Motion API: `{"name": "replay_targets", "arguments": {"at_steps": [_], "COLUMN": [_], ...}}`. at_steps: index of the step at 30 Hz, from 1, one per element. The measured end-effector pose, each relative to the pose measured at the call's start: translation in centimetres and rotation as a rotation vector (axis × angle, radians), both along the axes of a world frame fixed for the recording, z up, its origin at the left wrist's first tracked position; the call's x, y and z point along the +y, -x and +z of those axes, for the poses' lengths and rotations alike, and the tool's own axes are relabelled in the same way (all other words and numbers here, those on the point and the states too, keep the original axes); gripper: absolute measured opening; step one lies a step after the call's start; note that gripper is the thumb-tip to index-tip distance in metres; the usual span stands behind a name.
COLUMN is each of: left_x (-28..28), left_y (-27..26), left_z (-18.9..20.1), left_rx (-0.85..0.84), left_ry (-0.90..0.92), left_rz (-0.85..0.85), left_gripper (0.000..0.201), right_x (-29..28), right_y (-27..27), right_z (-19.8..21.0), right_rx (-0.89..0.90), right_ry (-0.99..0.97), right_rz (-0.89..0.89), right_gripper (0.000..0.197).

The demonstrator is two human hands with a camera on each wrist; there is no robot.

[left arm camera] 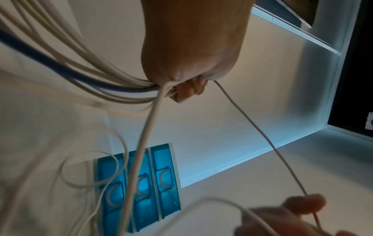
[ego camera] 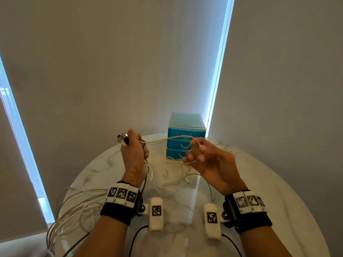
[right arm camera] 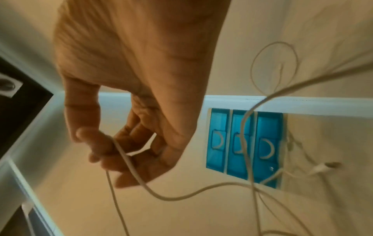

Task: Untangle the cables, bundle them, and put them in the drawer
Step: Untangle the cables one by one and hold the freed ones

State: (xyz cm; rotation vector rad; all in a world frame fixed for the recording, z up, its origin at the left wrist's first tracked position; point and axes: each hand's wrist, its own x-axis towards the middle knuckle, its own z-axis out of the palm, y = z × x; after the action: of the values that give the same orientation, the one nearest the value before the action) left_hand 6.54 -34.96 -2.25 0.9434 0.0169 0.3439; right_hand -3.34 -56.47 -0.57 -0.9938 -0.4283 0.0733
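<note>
My left hand [ego camera: 134, 154] grips cable bundle [left arm camera: 113, 89], plugs up; right hand [ego camera: 207, 160] pinches thin strand [ego camera: 167, 139] stretched across between hands; drawer unit [ego camera: 185, 134] beyond, nearer right.

A domestic room, likely a home: a round marble-patterned counter [ego camera: 278, 182] stands against pale roller blinds [ego camera: 130, 62] edged with daylight, a small blue plastic drawer unit [ego camera: 185, 134] at its back and loose white charging cables [ego camera: 74, 210] spilling over its edge.
</note>
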Motion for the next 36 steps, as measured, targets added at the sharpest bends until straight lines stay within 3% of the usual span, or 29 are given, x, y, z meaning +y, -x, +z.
{"name": "replay_targets", "arguments": {"at_steps": [2, 3, 6, 8, 12, 15, 17, 20, 23, 25, 27, 29, 32, 34, 36], "left_x": [0.2, 0.2, 0.5, 0.6, 0.6, 1.4, 2.0, 2.2, 2.0, 2.3, 3.0, 4.2, 6.2, 7.2, 8.1], "left_y": [0.1, 0.1, -0.1, -0.2, -0.2, -0.6, -0.8, -0.5, 0.2, 0.5, 0.5, 0.8, 2.7, 4.4, 6.1], "left_z": [0.1, 0.1, 0.0, 0.0, 0.2, 0.2, 0.2, 0.7, 1.5, 1.9, 2.4, 3.2, 5.9, 8.4, 10.7], "left_rx": [0.002, 0.006, 0.027, 0.023, 0.005, 0.001, -0.004, -0.058, -0.158, -0.215, -0.232, -0.225, -0.24, -0.265, -0.294], "left_ry": [0.012, 0.023, 0.097, 0.146, 0.198, 0.328, 0.464, 0.65, 0.665, 0.609, 0.528, 0.433, 0.294, 0.189, 0.101], "left_rz": [0.013, 0.017, 0.007, -0.025, -0.04, -0.067, -0.14, -0.299, -0.507, -0.614, -0.64, -0.616, -0.537, -0.457, -0.371], "left_gripper": [0.038, 0.038, 0.04, 0.043, 0.048, 0.045, 0.044, 0.048, 0.052, 0.048, 0.047, 0.047, 0.05, 0.052, 0.051], "right_x": [-1.2, -1.5, -2.0, -2.4, -3.6, -5.1, -5.9, -6.0, -5.3, -4.8, -4.3, -3.8, -2.0, 1.2, 5.8], "right_y": [-0.1, -0.1, -1.6, -3.0, -5.3, -6.0, -6.1, -5.2, -4.1, -3.9, -3.9, -4.7, -7.1, -9.0, -10.4], "right_z": [0.8, 1.2, 1.6, 1.5, 2.0, 2.8, 3.5, 5.6, 8.9, 11.0, 13.0, 14.7, 16.0, 16.2, 16.1], "right_rx": [-0.021, -0.036, -0.093, -0.095, 0.068, 0.217, 0.284, 0.254, 0.126, 0.075, 0.055, 0.097, 0.117, -0.025, -0.161], "right_ry": [-0.036, 0.05, 0.566, 0.84, 1.184, 1.3, 1.06, 0.412, -0.141, -0.368, -0.395, -0.24, -0.122, -0.1, 0.142], "right_rz": [-0.132, -0.261, -0.756, -0.983, -1.269, -1.222, -0.975, -0.565, -0.418, -0.389, -0.535, -0.87, -1.24, -1.212, -1.015], "right_gripper": [0.026, 0.022, 0.013, 0.006, 0.045, 0.064, 0.067, 0.041, 0.041, 0.044, 0.03, 0.012, 0.019, 0.047, 0.062]}}
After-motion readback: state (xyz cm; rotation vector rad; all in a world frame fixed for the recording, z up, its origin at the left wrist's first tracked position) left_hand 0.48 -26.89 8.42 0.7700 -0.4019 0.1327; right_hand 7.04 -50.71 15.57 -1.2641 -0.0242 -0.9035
